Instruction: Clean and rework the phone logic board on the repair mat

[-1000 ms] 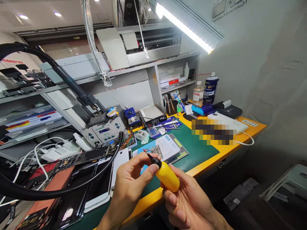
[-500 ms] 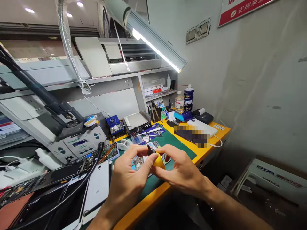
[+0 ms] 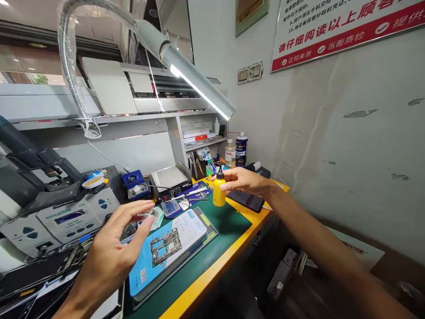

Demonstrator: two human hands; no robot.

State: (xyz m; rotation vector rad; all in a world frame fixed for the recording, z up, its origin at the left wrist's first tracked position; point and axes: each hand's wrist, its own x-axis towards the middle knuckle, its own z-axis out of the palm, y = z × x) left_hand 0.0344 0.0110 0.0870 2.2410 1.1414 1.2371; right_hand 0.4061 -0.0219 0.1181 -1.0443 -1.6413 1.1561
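My right hand (image 3: pixel 244 180) reaches across the green mat and has its fingers on a small yellow bottle (image 3: pixel 219 193). The bottle is upright, with a black nozzle cap and a red tip. On the left, my left hand (image 3: pixel 116 241) is half curled, thumb and fingers apart. Beyond its fingertips shows a pale, roundish item like a solder spool (image 3: pixel 156 217); I cannot tell whether they touch it. Between the hands, a phone circuit board (image 3: pixel 166 247) lies on a blue and white box (image 3: pixel 192 226), with a perforated plate under it.
A grey soldering station (image 3: pixel 78 217) stands at the left, beside a blue iron holder (image 3: pixel 136 184). Behind are a flat heating plate (image 3: pixel 169 179) and a tweezers stand (image 3: pixel 196 166). A dark phone (image 3: pixel 247 200) lies at the right edge. A lamp (image 3: pixel 199 82) hangs overhead.
Both hands were together at the yellow bottle. My left hand has let go and moved left; my right hand has carried the bottle away towards the back of the mat. The view has turned right.
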